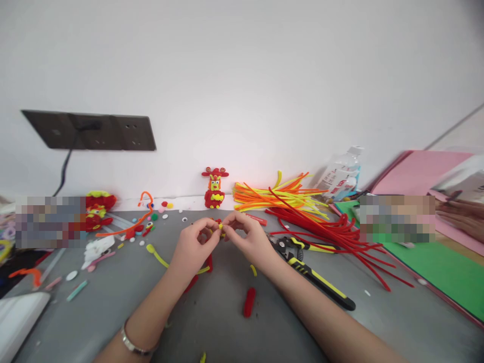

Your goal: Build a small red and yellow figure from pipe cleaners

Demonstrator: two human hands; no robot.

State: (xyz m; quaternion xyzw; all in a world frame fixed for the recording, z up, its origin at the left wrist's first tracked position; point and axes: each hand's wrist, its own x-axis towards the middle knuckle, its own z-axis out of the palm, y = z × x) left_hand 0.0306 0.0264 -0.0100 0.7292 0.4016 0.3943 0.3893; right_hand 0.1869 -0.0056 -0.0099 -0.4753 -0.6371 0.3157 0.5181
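Dark socket panel (132, 133) with black cable (65, 169) on the pale wall (242, 91), clear bottle (342, 174) near pink sheet (423, 169).

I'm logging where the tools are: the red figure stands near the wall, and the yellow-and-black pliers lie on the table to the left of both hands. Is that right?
Not quite. The head view shows the yellow-and-black pliers on the table to the right of the left hand and right hand. The red figure does stand near the wall.
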